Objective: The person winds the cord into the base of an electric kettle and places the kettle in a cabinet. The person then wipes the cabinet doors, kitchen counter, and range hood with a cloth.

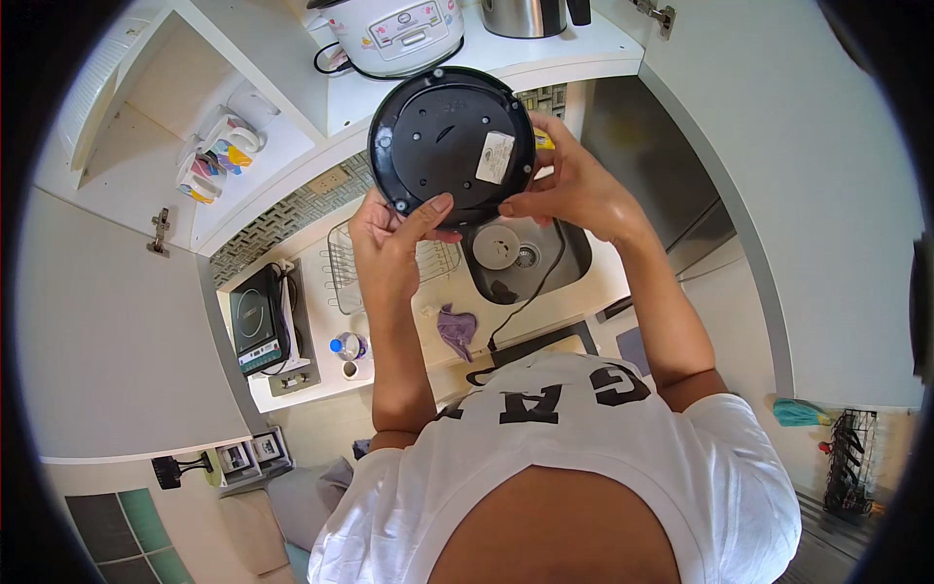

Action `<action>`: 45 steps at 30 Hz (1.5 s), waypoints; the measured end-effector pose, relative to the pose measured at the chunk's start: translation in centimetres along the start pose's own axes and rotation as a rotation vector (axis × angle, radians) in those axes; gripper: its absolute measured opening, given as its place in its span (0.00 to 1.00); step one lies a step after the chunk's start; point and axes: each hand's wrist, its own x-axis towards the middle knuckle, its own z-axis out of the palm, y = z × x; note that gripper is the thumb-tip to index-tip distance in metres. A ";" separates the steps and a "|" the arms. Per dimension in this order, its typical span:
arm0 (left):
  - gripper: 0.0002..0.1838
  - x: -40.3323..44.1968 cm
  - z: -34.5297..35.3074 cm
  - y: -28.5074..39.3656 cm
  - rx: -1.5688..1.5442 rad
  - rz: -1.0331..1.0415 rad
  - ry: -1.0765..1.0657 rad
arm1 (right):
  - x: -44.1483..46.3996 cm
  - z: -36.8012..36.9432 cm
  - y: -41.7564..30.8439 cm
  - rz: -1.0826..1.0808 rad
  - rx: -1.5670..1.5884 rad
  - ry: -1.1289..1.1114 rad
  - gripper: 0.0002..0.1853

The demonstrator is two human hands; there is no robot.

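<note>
1. White, shiny mugs [232, 141] with colour patches, curved, on cabinet shelf [274, 156].
2. Left hand [382, 238]: fingers part-closed on the disc's lower-left rim, thumb flat on its underside.
3. Black disc [449, 122]: held up between both hands over tabletop [462, 290]; could slip, likely from smooth plastic and edge-only grip. Round, small feet, pale label.
4. Metal sink [576, 273], rounded corners: dark cord [541, 285] crosses it, could get wet or snag; attachment to disc, can't tell.
5. Right hand [584, 190]: fingers part-closed, pinching right rim.

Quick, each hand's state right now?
Left hand: closed on the black round base, at its lower left edge.
Right hand: closed on its right edge.
</note>
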 end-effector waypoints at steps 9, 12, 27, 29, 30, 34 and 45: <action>0.14 0.8 -1.9 0.9 0.025 -0.078 -0.104 | 1.4 2.1 2.2 -0.019 0.176 -0.016 0.35; 0.10 -0.2 1.8 -1.2 -0.189 0.033 0.123 | 1.1 3.5 2.2 -0.101 0.332 0.040 0.33; 0.13 1.3 -1.9 -1.1 0.114 0.162 0.215 | -1.2 1.5 5.5 -0.240 0.052 0.164 0.11; 0.12 0.9 -1.5 -0.6 0.095 0.139 0.179 | -0.8 0.4 1.7 -0.325 -0.446 0.378 0.06; 0.12 0.7 -1.4 -0.4 0.075 0.116 0.145 | -0.5 0.1 1.0 -0.373 -0.499 0.382 0.06; 0.09 0.3 -1.4 0.4 0.097 0.064 0.052 | 0.4 -0.9 0.1 -0.427 -0.753 0.318 0.15; 0.14 1.7 -0.8 -1.9 -0.276 -0.113 0.188 | 1.7 1.4 2.3 -0.117 0.122 0.005 0.48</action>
